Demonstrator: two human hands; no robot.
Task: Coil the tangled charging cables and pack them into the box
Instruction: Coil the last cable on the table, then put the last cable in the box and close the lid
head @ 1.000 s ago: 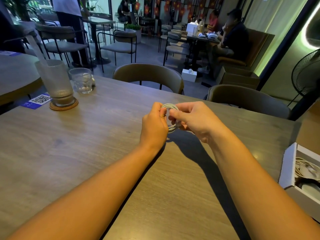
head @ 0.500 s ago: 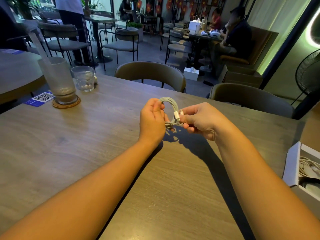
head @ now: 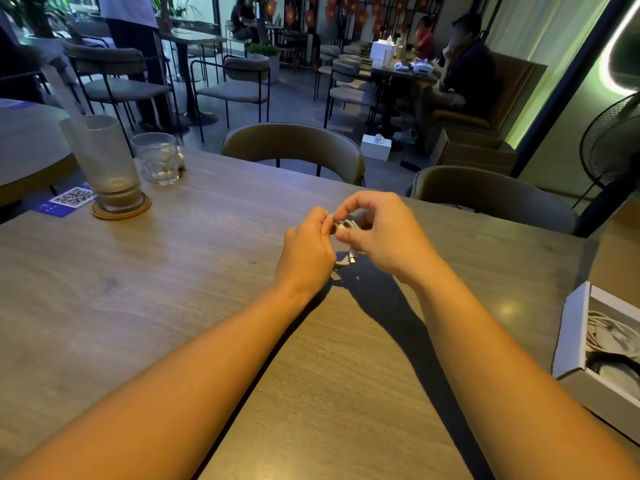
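A: What sits at the far left of the table [head: 166, 292]?

B: A blue card with a QR code [head: 69, 199] lies flat near the edge. Just beside it a tall ribbed glass [head: 104, 161] stands on a round coaster [head: 122, 212], with a straw leaning out of it. A small clear tumbler [head: 158, 158] stands just right of that.

A: And towards the middle?

B: A curved-back chair [head: 294, 147] is drawn up to the far side. In front of it both hands are raised over the tabletop, close together. The left hand [head: 306, 251] has its fingers curled round a white cable [head: 346, 225], which is bunched into a small coil between the two hands.

A: Does the other hand grip it too?

B: Yes. The right hand [head: 384, 237] pinches the top of the coil between thumb and forefinger, with the other fingers bent loosely behind. A connector [head: 351, 259] hangs below the coil. I cannot tell whether it touches the wood.

A: What lies further right?

B: A second chair [head: 491, 192] stands at the far side. At the right edge of the table, well apart from the hands, is the white box [head: 569, 336]. It is open, and pale cables [head: 604, 336] lie inside it, with something dark beneath them that is too dim to make out.
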